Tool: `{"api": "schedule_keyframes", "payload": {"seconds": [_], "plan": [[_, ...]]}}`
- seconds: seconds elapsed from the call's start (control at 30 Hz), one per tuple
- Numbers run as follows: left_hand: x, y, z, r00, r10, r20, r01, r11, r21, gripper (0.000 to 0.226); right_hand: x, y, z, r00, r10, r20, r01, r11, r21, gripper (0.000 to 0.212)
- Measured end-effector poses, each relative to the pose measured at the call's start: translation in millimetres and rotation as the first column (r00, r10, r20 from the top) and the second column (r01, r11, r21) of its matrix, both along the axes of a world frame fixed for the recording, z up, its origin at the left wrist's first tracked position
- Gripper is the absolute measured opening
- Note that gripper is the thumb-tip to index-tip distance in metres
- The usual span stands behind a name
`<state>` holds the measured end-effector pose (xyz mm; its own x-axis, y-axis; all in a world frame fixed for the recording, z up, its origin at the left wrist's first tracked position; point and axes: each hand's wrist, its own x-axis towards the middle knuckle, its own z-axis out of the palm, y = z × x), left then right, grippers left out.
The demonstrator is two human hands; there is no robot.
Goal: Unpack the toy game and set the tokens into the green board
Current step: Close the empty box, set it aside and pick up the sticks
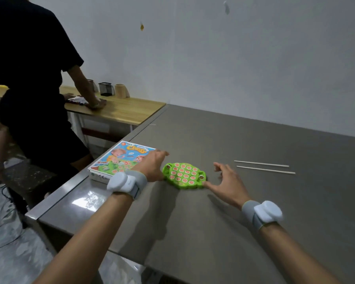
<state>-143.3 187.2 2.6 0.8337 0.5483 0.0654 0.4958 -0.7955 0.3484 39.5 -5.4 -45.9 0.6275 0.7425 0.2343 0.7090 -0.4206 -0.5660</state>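
Left grip (152, 167), right grip (226, 181) beside token-filled board (185, 186)

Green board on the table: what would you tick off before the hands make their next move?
1. The green board lies flat on the grey table: ok.
2. The red tokens sit in the board's slots: ok; the two end holes look darker, cannot tell.
3. The left hand and right hand hold nothing: ok.
4. The right hand's thumb touches the board's right edge: ok.
5. The game box is clear of the board: cannot tell, the left hand hides the gap.
6. The two sticks lie apart to the right: ok.
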Motion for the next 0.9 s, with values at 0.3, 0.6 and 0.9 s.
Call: {"api": "schedule_keyframes", "payload": {"seconds": [0.3, 0.6, 0.9], "plan": [[32.7, -1.3, -14.9, 0.976, 0.1, -0.195, -0.082, 0.992, 0.099, 0.058, 15.6, 10.6, -24.8, 0.996, 0.057, 0.075, -0.045, 0.988, -0.147, 0.105], [45.3, 13.7, -11.5, 0.947, 0.089, -0.308, -0.059, 0.993, 0.104, 0.078, 22.3, 24.7, -20.3, 0.994, 0.081, 0.076, -0.064, 0.977, -0.202, 0.083], [38.3, 11.3, -9.9, 0.966, 0.028, -0.258, -0.023, 0.999, 0.023, 0.068, 23.8, 20.0, -16.8, 0.994, 0.103, 0.04, -0.095, 0.982, -0.164, 0.08]]}}
